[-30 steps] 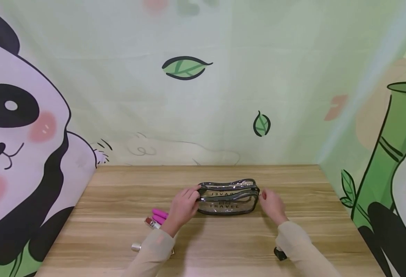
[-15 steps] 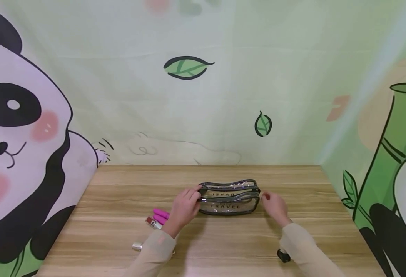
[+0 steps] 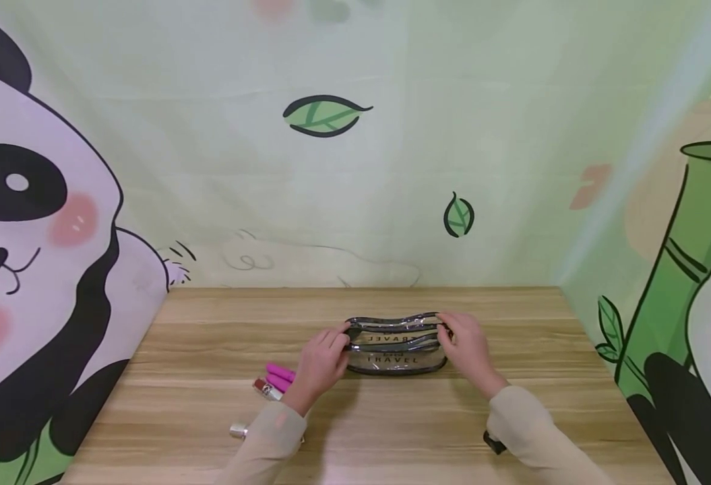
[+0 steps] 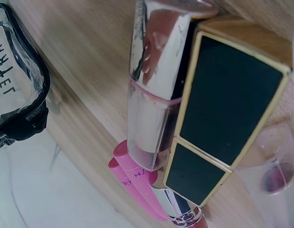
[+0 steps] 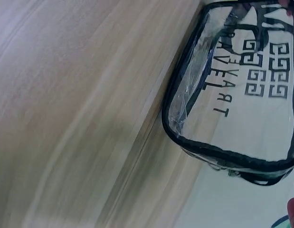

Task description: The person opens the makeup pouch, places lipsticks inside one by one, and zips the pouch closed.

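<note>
A clear travel pouch (image 3: 394, 362) with black piping and the word TRAVEL stands on the wooden table, its top gaping. My left hand (image 3: 321, 360) grips the pouch's left end. At the other end, my right hand (image 3: 469, 350) holds the rim, with fingers curled over the top corner. In the right wrist view the pouch (image 5: 251, 123) shows see-through, and nothing is visible inside it. Close to my left forearm lie two pink tubes (image 3: 280, 377), a brownish-red lipstick (image 3: 263, 389) and a silver-ended tube (image 3: 237, 431).
In the left wrist view, a dark green and gold lipstick case (image 4: 227, 99), a silver and clear lipstick tube (image 4: 154, 95) and a clear tube (image 4: 275, 185) lie together. A small black object (image 3: 493, 442) shows under my right sleeve. A printed panda cloth backs the table (image 3: 391, 438).
My right hand has moved from beside the pouch's right end up and left onto its rim. The left hand keeps its grip, and the pouch stays nearly in place.
</note>
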`<state>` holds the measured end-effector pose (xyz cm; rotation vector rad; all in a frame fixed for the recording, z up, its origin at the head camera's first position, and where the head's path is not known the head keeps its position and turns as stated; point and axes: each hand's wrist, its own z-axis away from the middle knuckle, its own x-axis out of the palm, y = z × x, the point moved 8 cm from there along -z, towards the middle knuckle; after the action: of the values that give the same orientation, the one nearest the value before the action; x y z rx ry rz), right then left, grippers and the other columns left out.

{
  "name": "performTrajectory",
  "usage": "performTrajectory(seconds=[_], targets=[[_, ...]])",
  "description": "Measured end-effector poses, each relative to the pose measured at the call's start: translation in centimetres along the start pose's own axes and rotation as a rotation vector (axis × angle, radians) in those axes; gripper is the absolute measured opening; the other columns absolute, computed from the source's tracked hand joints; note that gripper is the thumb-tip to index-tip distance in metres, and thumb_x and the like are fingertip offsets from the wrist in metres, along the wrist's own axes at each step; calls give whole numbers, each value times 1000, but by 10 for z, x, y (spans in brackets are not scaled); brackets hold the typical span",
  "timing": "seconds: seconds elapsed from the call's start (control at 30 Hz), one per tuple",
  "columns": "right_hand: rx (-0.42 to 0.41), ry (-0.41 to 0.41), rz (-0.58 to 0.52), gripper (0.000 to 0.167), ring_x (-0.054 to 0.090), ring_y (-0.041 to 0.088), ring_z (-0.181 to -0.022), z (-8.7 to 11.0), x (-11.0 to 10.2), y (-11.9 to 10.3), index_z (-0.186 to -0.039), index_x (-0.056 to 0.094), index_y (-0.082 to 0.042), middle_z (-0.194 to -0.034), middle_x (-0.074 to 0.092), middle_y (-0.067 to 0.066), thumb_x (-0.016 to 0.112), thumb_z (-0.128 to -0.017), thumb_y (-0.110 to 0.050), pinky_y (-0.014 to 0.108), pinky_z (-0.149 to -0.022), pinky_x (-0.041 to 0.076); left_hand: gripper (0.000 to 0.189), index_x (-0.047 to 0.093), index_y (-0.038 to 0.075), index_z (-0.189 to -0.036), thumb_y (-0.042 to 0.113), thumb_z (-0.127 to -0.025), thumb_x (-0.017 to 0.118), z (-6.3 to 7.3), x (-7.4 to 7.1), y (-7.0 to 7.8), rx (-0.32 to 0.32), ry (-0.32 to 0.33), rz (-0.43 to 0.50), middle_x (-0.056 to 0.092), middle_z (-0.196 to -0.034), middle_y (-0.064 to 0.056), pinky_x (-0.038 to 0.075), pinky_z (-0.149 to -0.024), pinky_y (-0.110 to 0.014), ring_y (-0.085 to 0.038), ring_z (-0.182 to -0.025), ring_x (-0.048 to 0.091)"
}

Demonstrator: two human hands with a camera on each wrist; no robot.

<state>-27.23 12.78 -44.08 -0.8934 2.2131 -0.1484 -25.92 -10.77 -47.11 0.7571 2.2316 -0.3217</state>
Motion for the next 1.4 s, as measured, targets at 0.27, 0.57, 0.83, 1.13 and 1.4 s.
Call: performTrajectory(seconds=[0.27, 0.57, 0.83, 1.13, 1.4], targets=[[-95, -113, 39, 24, 57, 36, -97, 2, 17, -14, -97, 64, 4, -104, 62, 19, 58, -75, -3, 49, -84, 44, 15, 55, 11, -81, 10, -67, 62, 1, 0, 0, -2, 9, 3, 62, -111, -4, 50, -69, -25, -17, -88, 60], [31, -288, 67, 36, 46, 34, -117, 10, 33, -4, -112, 58, 0, -124, 52, 15, 53, -76, -3, 52, -94, 37, 16, 56, 10, -84, 9, -68, 58, 5, 0, -1, 2, 26, 8, 61, -113, -5, 51, -71, -27, -18, -87, 63], [107, -429, 103, 47, 32, 31, -128, 17, 42, 3, -124, 48, 0, -137, 38, 13, 47, -77, -9, 55, -98, 29, 29, 58, 8, -101, 11, -73, 55, 10, 3, 0, 0, -39, 17, 57, -120, -8, 51, -77, -31, -21, -96, 61], [132, -517, 157, 55, 23, 30, -132, 20, 49, 6, -132, 39, -3, -143, 28, 11, 45, -78, -12, 55, -100, 27, 50, 51, 7, -122, 10, -72, 57, 21, 7, -7, -32, -163, 11, 48, -130, -10, 47, -85, -35, -24, -105, 56], [129, -528, 173, 57, 21, 29, -133, 20, 51, 7, -133, 37, -2, -144, 27, 11, 43, -77, -13, 55, -99, 27, 59, 45, 11, -128, 12, -72, 64, 37, 3, -29, -105, -254, -18, 42, -135, -10, 46, -88, -38, -26, -108, 54]])
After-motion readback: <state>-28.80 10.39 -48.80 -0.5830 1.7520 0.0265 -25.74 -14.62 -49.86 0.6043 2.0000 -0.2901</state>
